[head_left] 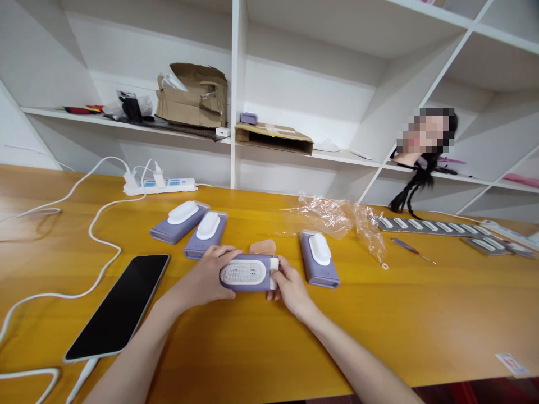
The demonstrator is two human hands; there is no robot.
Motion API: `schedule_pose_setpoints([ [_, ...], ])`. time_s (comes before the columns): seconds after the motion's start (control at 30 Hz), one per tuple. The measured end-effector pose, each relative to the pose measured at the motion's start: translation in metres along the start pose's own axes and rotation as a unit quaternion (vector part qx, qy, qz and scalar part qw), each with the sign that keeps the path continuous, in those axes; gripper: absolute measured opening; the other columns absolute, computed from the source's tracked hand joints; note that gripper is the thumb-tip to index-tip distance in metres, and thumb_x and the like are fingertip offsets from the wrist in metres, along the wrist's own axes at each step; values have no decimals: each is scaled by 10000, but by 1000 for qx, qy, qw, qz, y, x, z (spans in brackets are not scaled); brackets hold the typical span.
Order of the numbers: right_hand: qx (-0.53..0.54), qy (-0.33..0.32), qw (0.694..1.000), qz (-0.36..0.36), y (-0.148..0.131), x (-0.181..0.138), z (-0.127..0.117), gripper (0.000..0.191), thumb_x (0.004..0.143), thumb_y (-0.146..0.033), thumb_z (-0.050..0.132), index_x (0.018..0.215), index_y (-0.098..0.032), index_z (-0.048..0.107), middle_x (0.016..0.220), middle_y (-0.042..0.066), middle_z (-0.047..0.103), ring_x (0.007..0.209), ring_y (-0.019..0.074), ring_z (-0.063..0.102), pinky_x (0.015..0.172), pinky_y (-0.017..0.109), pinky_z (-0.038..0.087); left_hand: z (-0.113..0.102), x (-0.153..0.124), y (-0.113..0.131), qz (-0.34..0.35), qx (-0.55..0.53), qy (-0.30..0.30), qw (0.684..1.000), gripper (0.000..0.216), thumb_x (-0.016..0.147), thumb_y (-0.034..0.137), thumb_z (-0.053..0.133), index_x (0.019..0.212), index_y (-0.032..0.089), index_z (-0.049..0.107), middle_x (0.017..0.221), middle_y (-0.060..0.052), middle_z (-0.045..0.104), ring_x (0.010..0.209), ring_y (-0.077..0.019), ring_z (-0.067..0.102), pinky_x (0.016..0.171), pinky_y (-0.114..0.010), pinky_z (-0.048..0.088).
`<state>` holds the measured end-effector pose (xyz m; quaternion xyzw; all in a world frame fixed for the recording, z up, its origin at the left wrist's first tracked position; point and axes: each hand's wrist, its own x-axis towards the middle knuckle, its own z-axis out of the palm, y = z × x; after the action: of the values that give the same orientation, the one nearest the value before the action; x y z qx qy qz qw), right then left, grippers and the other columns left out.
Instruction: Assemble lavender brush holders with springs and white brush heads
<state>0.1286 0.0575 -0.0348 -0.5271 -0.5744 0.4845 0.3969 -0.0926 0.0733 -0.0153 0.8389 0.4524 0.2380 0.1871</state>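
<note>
My left hand (210, 273) is wrapped round the left end of a flat purple case (248, 286) with a white-rimmed oval of clear, textured surface on top. At its right end, the fingers of my right hand (288, 283) pinch a small white end piece (274, 273) that touches the case. Just behind it lies a translucent peach-coloured piece (263, 247). Two similar purple cases with white oval tops, one (177, 221) farther left and one (206, 233) nearer, lie behind my left hand. A third such case (320, 261) lies right of my right hand.
A black-screened phone (120, 306) lies at left, near white cables and a power strip (160, 186). Clear plastic wrap (328, 216), a screwdriver (410, 248) and a long row of white oval parts (429, 225) lie at right. Shelves behind hold cardboard boxes and a mannequin head.
</note>
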Motion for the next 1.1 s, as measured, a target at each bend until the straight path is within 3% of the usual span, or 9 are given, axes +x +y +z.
schedule_pose_setpoints([
  [0.23, 6, 12, 1000, -3, 4, 3, 2, 201, 786, -279, 394, 959, -199, 457, 507, -95, 499, 347, 91, 528, 344, 176, 395, 4, 3, 6, 31, 39, 13, 999, 738, 520, 241, 690, 1215, 212, 444, 1211, -65, 498, 1124, -278, 409, 960, -415, 355],
  [0.43, 13, 30, 999, -17, 6, 4, 4, 305, 821, -450, 412, 977, -194, 464, 486, -95, 489, 323, 86, 502, 334, 176, 380, 5, 4, 7, 43, 38, 21, 998, 742, 523, 281, 703, 1215, 196, 450, 1188, -69, 544, 1094, -284, 430, 944, -406, 357],
  [0.63, 3, 22, 999, -45, 5, 2, 2, 283, 848, -431, 395, 994, -197, 460, 472, -88, 484, 351, 87, 501, 351, 171, 380, 8, 3, 6, 59, 40, 58, 996, 723, 538, 225, 668, 1223, 188, 438, 1198, -68, 531, 1095, -269, 408, 961, -408, 343],
  [1.1, -40, 22, 998, -41, 5, 2, -2, 230, 882, -386, 357, 969, -206, 469, 424, -88, 493, 352, 116, 527, 341, 179, 367, 13, 4, 4, 58, 38, 66, 995, 738, 531, 230, 674, 1231, 197, 441, 1208, -65, 536, 1086, -273, 405, 949, -414, 358],
])
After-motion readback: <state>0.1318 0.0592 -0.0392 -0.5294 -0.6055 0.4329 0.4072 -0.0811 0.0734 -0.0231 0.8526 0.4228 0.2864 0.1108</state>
